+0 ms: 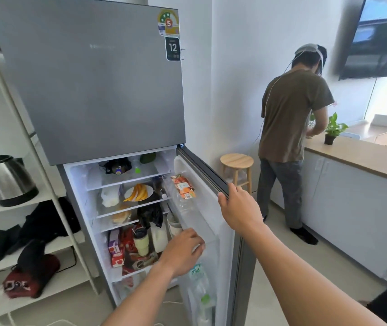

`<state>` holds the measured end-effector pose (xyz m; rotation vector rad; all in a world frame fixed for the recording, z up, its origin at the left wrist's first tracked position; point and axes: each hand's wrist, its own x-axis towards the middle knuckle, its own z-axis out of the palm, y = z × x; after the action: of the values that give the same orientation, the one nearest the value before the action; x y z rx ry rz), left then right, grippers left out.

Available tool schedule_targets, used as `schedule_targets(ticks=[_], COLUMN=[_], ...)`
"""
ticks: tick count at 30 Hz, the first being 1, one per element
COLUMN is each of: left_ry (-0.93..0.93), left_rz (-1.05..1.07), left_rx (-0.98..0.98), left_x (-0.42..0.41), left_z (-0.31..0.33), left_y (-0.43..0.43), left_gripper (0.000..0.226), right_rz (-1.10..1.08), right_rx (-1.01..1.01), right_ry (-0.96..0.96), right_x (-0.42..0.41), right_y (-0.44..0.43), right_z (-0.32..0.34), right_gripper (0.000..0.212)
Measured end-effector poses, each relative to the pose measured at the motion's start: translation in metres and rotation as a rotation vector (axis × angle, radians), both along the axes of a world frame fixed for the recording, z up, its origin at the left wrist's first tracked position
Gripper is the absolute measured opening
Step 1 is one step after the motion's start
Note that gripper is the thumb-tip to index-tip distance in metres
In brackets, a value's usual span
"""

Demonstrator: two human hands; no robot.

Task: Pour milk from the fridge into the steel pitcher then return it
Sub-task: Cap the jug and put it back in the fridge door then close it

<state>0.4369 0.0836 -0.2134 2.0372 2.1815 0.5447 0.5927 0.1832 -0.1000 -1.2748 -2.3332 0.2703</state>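
The grey fridge (pixel 89 78) stands with its lower door (pixel 213 184) swung open to the right. A white milk jug (pixel 158 236) sits on a lower shelf beside a pale tumbler (pixel 141 242). My right hand (pixel 237 205) grips the open door's top edge. My left hand (pixel 184 251) reaches into the fridge just right of the milk jug, fingers loosely curled near a door shelf, holding nothing. No steel pitcher is in view.
A plate of cut fruit (pixel 138 192), a black bag (pixel 150 215) and snack packets fill the shelves. Bottles stand in the door bin (pixel 199 290). A shelf rack with a steel kettle (pixel 6 182) is at left. A person (pixel 291 147), a stool (pixel 236 165) and a counter (pixel 361 156) are at right.
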Motion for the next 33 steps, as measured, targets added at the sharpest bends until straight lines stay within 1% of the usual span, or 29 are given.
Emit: schedule_targets(ticks=[3, 5, 7, 10, 14, 17, 19, 22, 28, 30, 33], left_ry=[-0.009, -0.023, -0.025, 0.007, 0.016, -0.029, -0.071, -0.154, -0.504, -0.534, -0.497], left_rz=[0.048, 0.075, 0.101, 0.139, 0.224, 0.312, 0.398, 0.462, 0.541, 0.537, 0.510], left_rx=[-0.022, -0.050, -0.081, -0.090, -0.101, -0.122, -0.155, -0.171, -0.037, 0.013, 0.028], left_x=[-0.015, -0.027, -0.040, -0.057, -0.077, -0.093, -0.106, -0.125, -0.152, -0.169, -0.187], left_z=[0.000, 0.000, 0.000, 0.006, 0.014, 0.020, 0.025, 0.033, 0.068, 0.081, 0.100], left_y=[-0.013, -0.023, -0.034, -0.052, -0.074, -0.087, -0.094, -0.101, -0.107, -0.111, -0.115], left_gripper=[0.032, 0.032, 0.032, 0.031, 0.036, 0.031, 0.032, 0.039, 0.075, 0.082, 0.075], right_rz=[0.065, 0.102, 0.162, 0.252, 0.378, 0.471, 0.529, 0.640, 0.711, 0.723, 0.731], right_rx=[-0.125, -0.212, -0.280, -0.313, -0.299, -0.251, -0.193, -0.071, 0.027, 0.031, 0.036], right_ry=[0.170, 0.251, 0.247, 0.224, 0.125, 0.057, -0.007, -0.073, -0.095, -0.091, -0.076], right_x=[-0.002, -0.003, -0.002, -0.009, -0.027, -0.044, -0.060, -0.083, -0.135, -0.155, -0.181], right_y=[-0.001, -0.002, -0.006, -0.013, -0.017, -0.020, -0.022, -0.024, -0.030, -0.036, -0.043], right_z=[0.006, 0.008, 0.006, 0.001, -0.009, -0.014, -0.014, -0.019, -0.022, -0.020, -0.020], right_gripper=[0.046, 0.040, 0.036, 0.037, 0.037, 0.035, 0.033, 0.033, 0.029, 0.029, 0.029])
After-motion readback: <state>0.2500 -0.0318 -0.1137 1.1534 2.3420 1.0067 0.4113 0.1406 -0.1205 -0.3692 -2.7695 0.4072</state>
